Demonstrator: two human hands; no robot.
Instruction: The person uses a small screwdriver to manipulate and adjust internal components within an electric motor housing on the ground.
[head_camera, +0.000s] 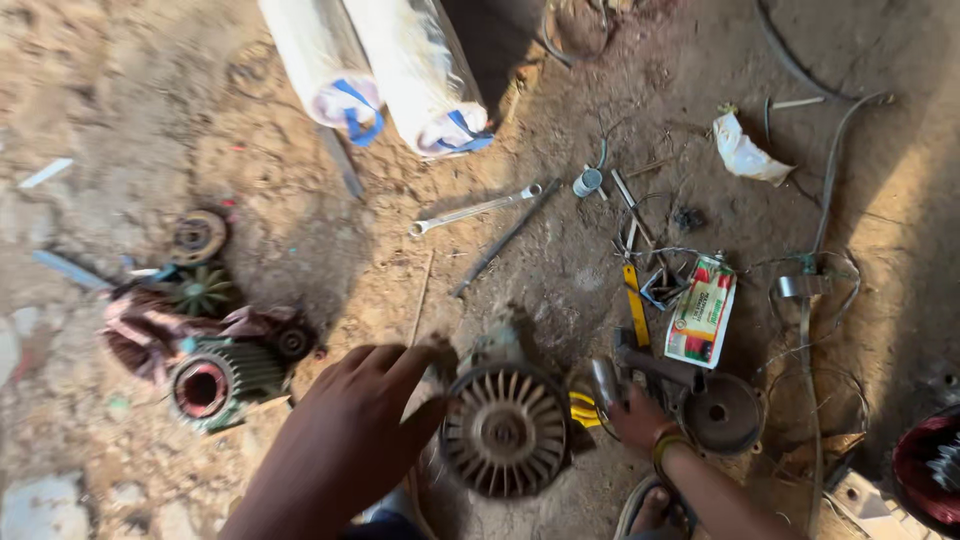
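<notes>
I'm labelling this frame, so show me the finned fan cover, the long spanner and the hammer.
finned fan cover (505, 430): head view, on its central hub.
long spanner (470, 211): head view, middle of its shank.
hammer (606, 382): head view, on its metal head, above the right hand (640, 420).

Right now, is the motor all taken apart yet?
Partly. Already off: a green stator and small fan lie on the dirt at the left, and a round end cover at the right. In hand: the left hand reaches to the finned motor part; the right hand grips a tool. Left: that part looks unopened; the wrench lies unused.
</notes>
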